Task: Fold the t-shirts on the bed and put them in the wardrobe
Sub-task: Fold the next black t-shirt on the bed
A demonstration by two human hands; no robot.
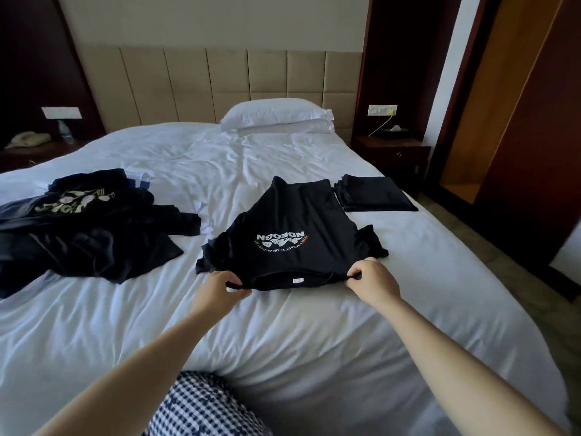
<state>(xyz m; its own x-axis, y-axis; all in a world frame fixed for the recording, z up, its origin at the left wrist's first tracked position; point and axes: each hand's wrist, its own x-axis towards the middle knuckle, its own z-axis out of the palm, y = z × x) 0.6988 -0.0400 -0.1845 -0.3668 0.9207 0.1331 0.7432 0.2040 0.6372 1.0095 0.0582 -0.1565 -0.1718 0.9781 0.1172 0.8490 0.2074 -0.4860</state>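
- On the bed, head view: my left hand and right hand each pinch the near edge of the black t-shirt, which lies print-up mid-mattress.
- I'd tug both sides evenly to flatten it before folding.

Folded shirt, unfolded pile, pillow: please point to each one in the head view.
folded shirt [375, 195]: head view, middle of its top face.
unfolded pile [94, 243]: head view, dark cloth below the print.
pillow [276, 113]: head view, middle of its top.
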